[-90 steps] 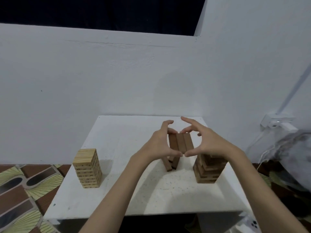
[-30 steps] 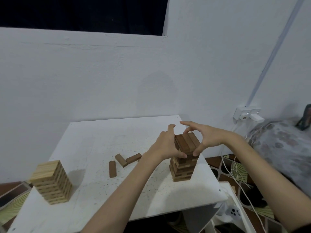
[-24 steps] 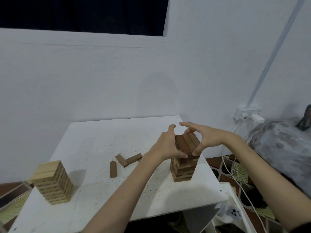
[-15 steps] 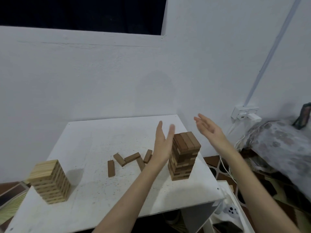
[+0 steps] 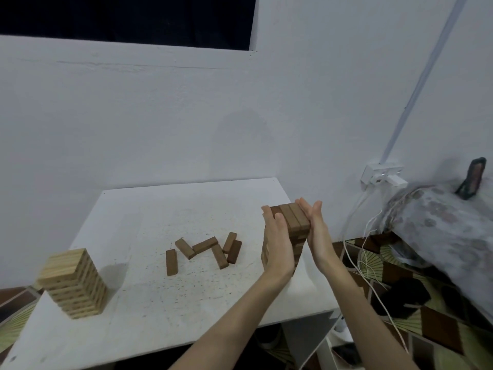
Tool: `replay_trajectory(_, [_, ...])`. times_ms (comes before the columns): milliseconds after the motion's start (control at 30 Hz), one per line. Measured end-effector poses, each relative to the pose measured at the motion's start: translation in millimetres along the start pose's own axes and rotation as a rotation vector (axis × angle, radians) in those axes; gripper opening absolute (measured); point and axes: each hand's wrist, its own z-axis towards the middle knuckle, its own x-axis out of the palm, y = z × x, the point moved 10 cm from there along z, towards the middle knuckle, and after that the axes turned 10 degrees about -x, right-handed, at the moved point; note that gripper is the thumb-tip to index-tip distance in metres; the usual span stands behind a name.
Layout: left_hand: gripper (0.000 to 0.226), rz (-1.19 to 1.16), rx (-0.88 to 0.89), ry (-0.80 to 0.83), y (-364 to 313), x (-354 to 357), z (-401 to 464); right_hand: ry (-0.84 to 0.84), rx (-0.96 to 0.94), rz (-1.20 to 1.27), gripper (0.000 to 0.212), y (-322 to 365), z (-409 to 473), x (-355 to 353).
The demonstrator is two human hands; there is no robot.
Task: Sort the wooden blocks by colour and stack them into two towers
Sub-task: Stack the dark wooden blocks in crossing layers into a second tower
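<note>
Together, both hands pressed flat against the dark brown tower (image 5: 294, 222) near the right edge of the white counter (image 5: 160, 311). The left hand (image 5: 277, 244) lay with straight fingers along the tower's left side, and the right hand (image 5: 316, 231) met its right side the same way, fingers extended, neither one curled round any block. Six loose dark blocks (image 5: 205, 248) lay scattered on the counter to the left of that tower, some touching each other. Well apart, near the counter's front left corner, stood the light wooden tower (image 5: 73, 283), upright and untouched. White cables (image 5: 357, 252) hung beside the counter's right edge below a wall socket (image 5: 382, 176).
</note>
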Motion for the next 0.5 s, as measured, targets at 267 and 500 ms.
replay_trajectory(267, [0.089,-0.022,0.029,-0.005,-32.9,-13.4,-10.0,0.088,-0.031,-0.069,0.126,11.5,5.5,-8.7])
replay_trajectory(500, [0.1,0.615,0.111,0.107,-83.1,-43.2,9.9,0.563,-0.083,-0.706,0.105,50.5,32.8,-25.1])
